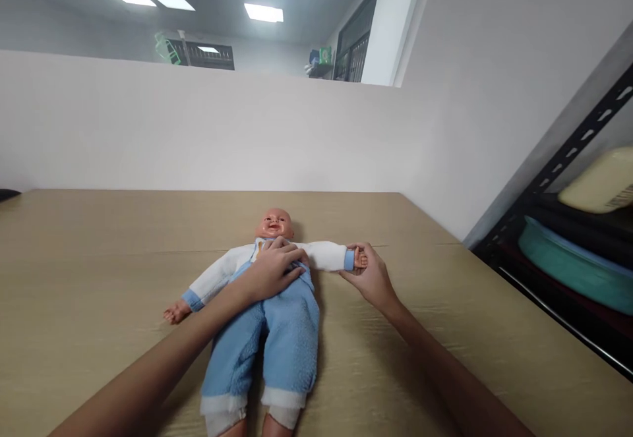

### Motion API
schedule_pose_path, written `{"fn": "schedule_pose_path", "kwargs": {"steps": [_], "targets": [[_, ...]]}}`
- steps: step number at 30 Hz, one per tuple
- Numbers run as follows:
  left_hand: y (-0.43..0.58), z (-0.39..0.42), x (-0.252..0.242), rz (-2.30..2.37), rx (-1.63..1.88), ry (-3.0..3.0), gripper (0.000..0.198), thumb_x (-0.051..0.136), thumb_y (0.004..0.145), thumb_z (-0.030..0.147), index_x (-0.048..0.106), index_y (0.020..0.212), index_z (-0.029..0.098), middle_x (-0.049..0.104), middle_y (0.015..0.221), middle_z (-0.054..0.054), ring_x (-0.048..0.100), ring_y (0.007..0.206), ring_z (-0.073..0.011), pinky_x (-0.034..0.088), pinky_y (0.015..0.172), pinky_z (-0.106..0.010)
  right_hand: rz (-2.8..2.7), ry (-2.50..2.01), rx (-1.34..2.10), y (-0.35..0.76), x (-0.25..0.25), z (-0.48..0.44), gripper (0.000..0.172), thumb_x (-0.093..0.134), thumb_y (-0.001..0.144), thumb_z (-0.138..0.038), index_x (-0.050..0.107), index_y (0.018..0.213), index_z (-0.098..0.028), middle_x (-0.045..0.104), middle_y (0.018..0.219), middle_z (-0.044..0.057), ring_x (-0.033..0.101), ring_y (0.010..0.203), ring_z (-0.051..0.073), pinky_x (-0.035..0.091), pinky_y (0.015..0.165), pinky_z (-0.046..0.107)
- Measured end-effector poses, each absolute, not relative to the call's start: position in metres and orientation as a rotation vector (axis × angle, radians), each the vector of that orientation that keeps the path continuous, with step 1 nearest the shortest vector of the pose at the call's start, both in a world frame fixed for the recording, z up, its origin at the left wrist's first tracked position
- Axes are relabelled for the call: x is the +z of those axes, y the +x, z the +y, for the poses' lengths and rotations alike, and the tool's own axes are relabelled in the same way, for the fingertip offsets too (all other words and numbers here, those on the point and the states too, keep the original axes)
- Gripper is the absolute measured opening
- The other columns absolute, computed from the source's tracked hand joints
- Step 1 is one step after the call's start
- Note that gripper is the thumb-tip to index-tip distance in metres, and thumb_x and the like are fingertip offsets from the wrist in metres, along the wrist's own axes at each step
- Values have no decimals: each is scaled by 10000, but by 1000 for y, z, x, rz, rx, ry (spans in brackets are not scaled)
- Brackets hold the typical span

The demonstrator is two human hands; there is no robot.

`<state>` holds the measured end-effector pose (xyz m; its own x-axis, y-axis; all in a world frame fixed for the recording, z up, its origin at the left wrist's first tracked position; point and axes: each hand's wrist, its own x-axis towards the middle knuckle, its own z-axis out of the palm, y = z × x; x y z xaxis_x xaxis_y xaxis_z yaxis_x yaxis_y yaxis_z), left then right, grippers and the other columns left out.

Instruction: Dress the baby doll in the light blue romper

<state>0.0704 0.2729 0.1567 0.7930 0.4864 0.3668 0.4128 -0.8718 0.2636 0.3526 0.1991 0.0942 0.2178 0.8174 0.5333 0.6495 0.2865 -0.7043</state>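
A baby doll (291,331) in a blue and white fleece outfit lies on its back on the wooden table, its head at the far end. My left hand (277,269) lies over the doll's chest with the fingers stretched out, covering part of the collar and front. The doll's white sleeve (324,256) is stretched out to the right. At its blue cuff, my right hand (368,275) grips the sleeve end, fingers and thumb around the doll's small hand. The other sleeve (217,275) slants down to the left, with that doll hand resting on the table.
The wooden table (99,279) ends at a low white partition wall (208,127). To the right stands a black metal shelf rack (531,209) holding a teal basin (573,262) and a cream-coloured container (601,183). Beyond the partition, ceiling lights and a window show.
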Motion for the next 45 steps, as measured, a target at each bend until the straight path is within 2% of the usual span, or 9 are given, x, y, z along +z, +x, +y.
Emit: {"fn": "schedule_pose_path", "kwargs": {"steps": [6, 11, 15, 25, 29, 35, 38, 41, 45], "targets": [[62, 269, 146, 456, 969, 2822, 229, 517, 1082, 309, 730, 1145, 257, 743, 1134, -81, 582, 1064, -266, 467, 987, -438, -1523, -1402, 74, 295, 117, 205, 452, 760, 763, -190, 570, 1171, -236, 693, 1165, 102, 682, 1067, 289, 574, 921, 424], [56, 269, 140, 383, 1192, 2767, 173, 546, 1062, 242, 691, 1155, 248, 747, 1130, -73, 600, 1077, -251, 456, 998, -422, -1716, -1273, 206, 251, 125, 203, 658, 596, 766, -36, 501, 1379, -254, 597, 1311, 111, 637, 1211, 264, 576, 1015, 420], [53, 269, 143, 446, 1316, 2564, 110, 582, 998, 217, 655, 1077, 239, 718, 1093, -78, 622, 1083, -252, 464, 1010, -428, -1770, -1082, 348, 248, 133, 201, 513, 554, 934, -115, 553, 1417, -290, 577, 1330, 105, 668, 1166, 233, 618, 964, 377], [61, 268, 158, 490, 1267, 2209, 113, 592, 769, 168, 636, 857, 224, 685, 966, -71, 636, 962, -250, 517, 925, -408, -1995, -1081, 303, 250, 122, 206, 475, 531, 977, -149, 643, 1413, -299, 509, 1416, 118, 518, 1386, 268, 431, 1223, 483], [62, 281, 161, 736, 1068, 2063, 96, 599, 760, 224, 636, 849, 224, 723, 893, -41, 673, 904, -241, 544, 847, -361, -1832, -1018, 528, 239, 107, 203, 309, 541, 1038, -375, 739, 1259, -292, 532, 1455, 101, 494, 1411, 268, 372, 1264, 488], [45, 314, 160, 778, 823, 2164, 244, 654, 843, 432, 700, 914, 204, 760, 943, -63, 687, 925, -267, 527, 843, -355, -1017, -945, 1046, 226, 81, 212, 475, 664, 886, -703, 719, 1005, -247, 740, 1113, 95, 673, 1129, 294, 520, 1118, 514], [38, 318, 156, 799, 760, 2271, 325, 605, 899, 516, 686, 957, 206, 731, 901, -45, 653, 847, -246, 484, 767, -341, -821, -840, 1208, 224, 76, 217, 460, 784, 808, -624, 679, 1027, -233, 755, 1086, 86, 708, 1039, 273, 560, 1045, 469], [38, 315, 151, 866, 753, 2328, 268, 560, 919, 486, 619, 896, 226, 661, 801, -7, 597, 764, -219, 441, 697, -318, -828, -824, 1248, 228, 74, 225, 435, 868, 744, -478, 613, 1013, -251, 745, 936, 30, 704, 844, 210, 597, 834, 366], [44, 312, 144, 942, 818, 2323, 127, 541, 900, 365, 554, 878, 241, 639, 816, -1, 585, 781, -216, 434, 705, -311, -915, -927, 1194, 241, 71, 244, 430, 839, 759, -484, 591, 1000, -229, 675, 742, -25, 597, 593, 143, 484, 546, 253]]}}
